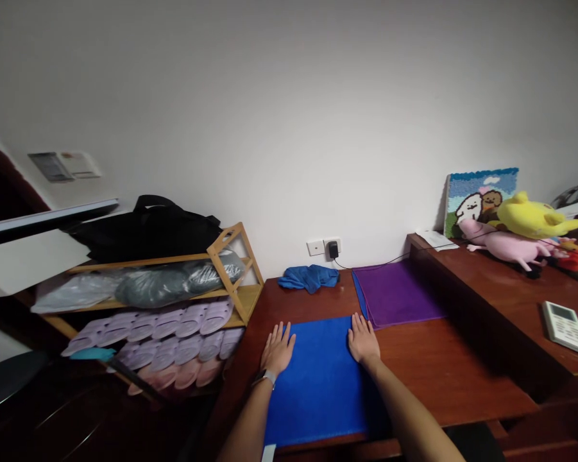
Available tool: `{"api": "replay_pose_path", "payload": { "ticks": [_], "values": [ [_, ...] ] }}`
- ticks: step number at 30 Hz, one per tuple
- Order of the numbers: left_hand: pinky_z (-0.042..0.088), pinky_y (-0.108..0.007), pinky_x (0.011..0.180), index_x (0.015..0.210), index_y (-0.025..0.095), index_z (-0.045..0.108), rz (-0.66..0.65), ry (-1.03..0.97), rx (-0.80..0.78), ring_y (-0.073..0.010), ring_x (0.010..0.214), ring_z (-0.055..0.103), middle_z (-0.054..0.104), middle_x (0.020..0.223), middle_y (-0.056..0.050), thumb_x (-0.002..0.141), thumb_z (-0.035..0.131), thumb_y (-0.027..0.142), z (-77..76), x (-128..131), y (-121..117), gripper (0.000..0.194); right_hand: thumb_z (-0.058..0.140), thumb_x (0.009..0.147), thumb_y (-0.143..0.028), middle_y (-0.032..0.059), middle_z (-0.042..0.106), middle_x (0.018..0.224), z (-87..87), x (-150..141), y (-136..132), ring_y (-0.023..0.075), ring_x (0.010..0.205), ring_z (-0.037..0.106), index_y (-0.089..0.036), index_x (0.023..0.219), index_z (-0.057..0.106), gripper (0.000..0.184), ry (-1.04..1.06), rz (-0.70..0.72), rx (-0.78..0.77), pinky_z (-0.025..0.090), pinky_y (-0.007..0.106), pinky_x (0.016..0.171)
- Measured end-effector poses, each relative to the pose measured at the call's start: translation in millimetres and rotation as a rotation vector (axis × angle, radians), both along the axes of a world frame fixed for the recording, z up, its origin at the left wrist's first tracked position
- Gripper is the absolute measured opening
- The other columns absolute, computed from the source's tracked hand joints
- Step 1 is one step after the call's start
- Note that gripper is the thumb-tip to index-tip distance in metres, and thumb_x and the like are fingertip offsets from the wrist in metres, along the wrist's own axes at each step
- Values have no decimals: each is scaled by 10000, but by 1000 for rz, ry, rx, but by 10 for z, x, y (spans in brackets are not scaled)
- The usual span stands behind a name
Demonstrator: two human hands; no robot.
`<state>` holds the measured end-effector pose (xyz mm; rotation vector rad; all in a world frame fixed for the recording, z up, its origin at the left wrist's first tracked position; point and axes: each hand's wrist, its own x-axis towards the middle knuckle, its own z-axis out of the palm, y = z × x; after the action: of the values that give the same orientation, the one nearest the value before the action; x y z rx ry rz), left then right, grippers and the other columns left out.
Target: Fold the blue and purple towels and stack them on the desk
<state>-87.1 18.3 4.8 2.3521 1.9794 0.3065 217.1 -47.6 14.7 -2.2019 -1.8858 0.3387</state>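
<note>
Head view: flat blue cloth point(321, 378), apparently smooth.

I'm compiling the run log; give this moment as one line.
left hand: flat at left edge of blue cloth; right hand: flat at its right edge; purple cloth: flat, farther right

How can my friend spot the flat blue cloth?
Find the brown table against the pale wall. Near its front edge, the left hand and right hand rest at the sides of the blue cloth. It's bright blue, unlike the purple cloth, and flat, unlike the crumpled cloth.
</note>
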Motion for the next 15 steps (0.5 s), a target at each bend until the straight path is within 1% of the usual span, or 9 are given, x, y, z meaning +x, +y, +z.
{"api": "replay_pose_path", "payload": {
  "ticks": [8, 12, 14, 15],
  "values": [
    [180, -504, 1254, 1595, 182, 322, 11, 11, -39, -278, 1563, 185, 249, 1679, -121, 1017, 247, 559, 44, 31, -3, 694, 121, 1018, -387, 22, 129, 1698, 38, 8, -18, 183, 1570, 62, -101, 1625, 166, 673, 16, -1, -4, -10, 376, 1258],
    [156, -511, 1262, 1589, 169, 329, -7, 11, 8, -265, 1559, 207, 274, 1670, -121, 1019, 230, 555, 78, -5, -5, 696, 131, 1018, -385, 36, 152, 1695, 12, 5, -3, 192, 1568, 79, -100, 1623, 178, 671, 19, -1, 24, -4, 384, 1259],
    [143, -507, 1270, 1587, 154, 330, -42, -30, 50, -257, 1561, 202, 283, 1668, -119, 1021, 237, 546, 135, 58, -20, 694, 132, 1019, -390, 39, 159, 1694, 0, 5, 10, 192, 1569, 76, -106, 1623, 182, 670, 28, 3, 30, -9, 386, 1259],
    [135, -498, 1276, 1588, 146, 322, -72, -76, 65, -252, 1564, 189, 277, 1672, -116, 1022, 241, 546, 173, 138, -37, 698, 134, 1019, -391, 38, 158, 1694, -2, 5, 15, 192, 1569, 72, -108, 1623, 182, 669, 33, 4, 30, -12, 388, 1259]
  ]
}}
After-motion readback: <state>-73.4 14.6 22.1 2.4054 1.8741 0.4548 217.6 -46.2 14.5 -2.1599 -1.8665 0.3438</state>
